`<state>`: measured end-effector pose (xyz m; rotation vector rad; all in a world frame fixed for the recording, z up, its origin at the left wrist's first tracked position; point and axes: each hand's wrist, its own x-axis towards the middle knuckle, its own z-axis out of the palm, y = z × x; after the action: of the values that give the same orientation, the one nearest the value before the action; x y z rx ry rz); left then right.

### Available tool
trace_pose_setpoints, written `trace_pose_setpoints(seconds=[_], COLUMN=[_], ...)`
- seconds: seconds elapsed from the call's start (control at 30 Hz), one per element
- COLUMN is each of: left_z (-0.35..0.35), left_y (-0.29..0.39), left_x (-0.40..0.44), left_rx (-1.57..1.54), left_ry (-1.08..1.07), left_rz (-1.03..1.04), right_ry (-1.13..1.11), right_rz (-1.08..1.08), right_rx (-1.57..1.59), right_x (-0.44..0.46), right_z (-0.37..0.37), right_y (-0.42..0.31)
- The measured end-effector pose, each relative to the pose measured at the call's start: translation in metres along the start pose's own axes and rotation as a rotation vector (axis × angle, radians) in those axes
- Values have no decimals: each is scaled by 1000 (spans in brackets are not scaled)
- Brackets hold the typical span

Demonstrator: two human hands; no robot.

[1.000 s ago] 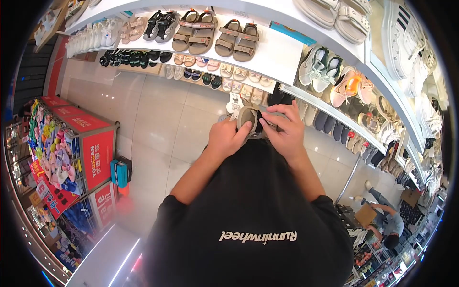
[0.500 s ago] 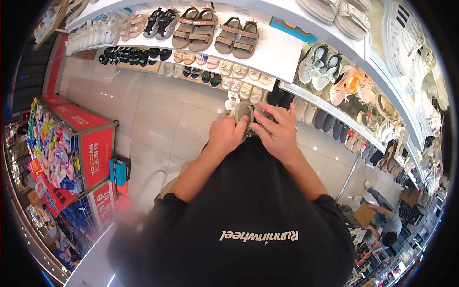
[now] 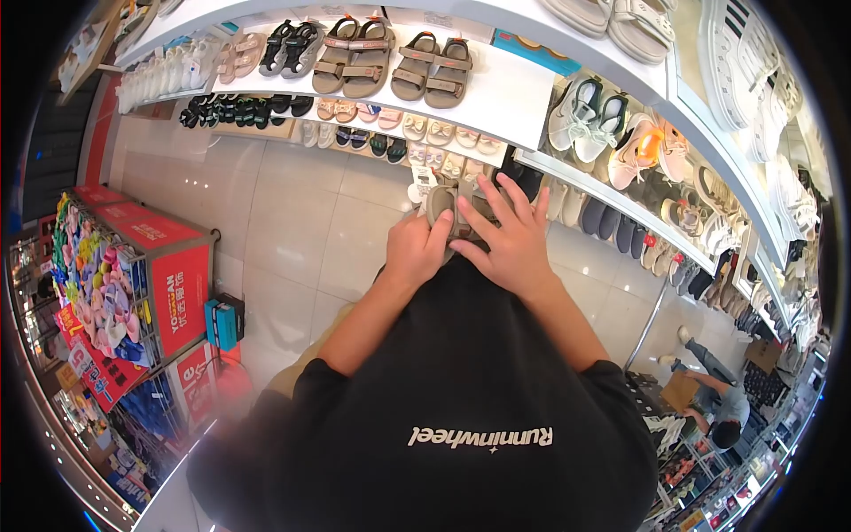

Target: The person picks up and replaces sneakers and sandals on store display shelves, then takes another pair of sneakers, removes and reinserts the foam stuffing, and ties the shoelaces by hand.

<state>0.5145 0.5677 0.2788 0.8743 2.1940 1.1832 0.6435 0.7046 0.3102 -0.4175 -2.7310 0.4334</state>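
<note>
A taupe sandal (image 3: 438,203) is held in front of my chest, with a white paper tag (image 3: 422,180) hanging at its far left side. My left hand (image 3: 417,251) grips it, the thumb lying along the sole or footbed. My right hand (image 3: 509,232) is at its right side with the fingers spread and stretched out. The index fingertip and thumb seem to touch the strap area, though the contact is partly hidden behind the fingers.
Ahead, a white shelf (image 3: 505,97) carries taupe sandals (image 3: 353,59) and other pairs. Sneakers (image 3: 585,115) fill racks on the right. At left stands a red-sided display bin (image 3: 180,288) with a teal box (image 3: 220,324) beside it. Lower right, a person (image 3: 722,412) holds cardboard.
My right hand's fingers have spread and straightened more over the sandal. The sandal and its tag have shifted slightly left, and my left hand keeps its grip.
</note>
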Motion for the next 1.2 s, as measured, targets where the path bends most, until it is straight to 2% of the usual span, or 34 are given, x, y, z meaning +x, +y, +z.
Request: trace_pose_setpoints(seconds=[0.17,0.3,0.4,0.53,0.63,0.83,0.93,1.03,1.13,1.2], left_z=[1,-5,-11,-19,-24,-19,-24,-26,-18,-11], left_y=[-1,4,1,0,-2,-24,-13,-6,11,14], left_x=[2,6,7,8,9,13,15,19,20,19], left_rx=[-11,-12,-50,-58,-24,-198,-225,-64,44,67], left_ry=[12,56,35,12,-36,-59,-112,-150,-106,-101], left_rz=[50,92,46,36,-20,-88,-43,-6,153,256], right_ry=[-37,47,5,-67,-46,43,93,69,46,75], right_rz=[38,142,73,78,-48,-158,-183,-170,-29,172], right_rx=[41,185,95,159,175,197,296,326,502,709], right_x=[0,6,6,2,2,-2,0,-5,-18,-25], right_z=[-5,-24,-33,-28,-27,-19,-22,-23,-16,-15], right_y=[3,15,35,45,42,51,50,50,59,65])
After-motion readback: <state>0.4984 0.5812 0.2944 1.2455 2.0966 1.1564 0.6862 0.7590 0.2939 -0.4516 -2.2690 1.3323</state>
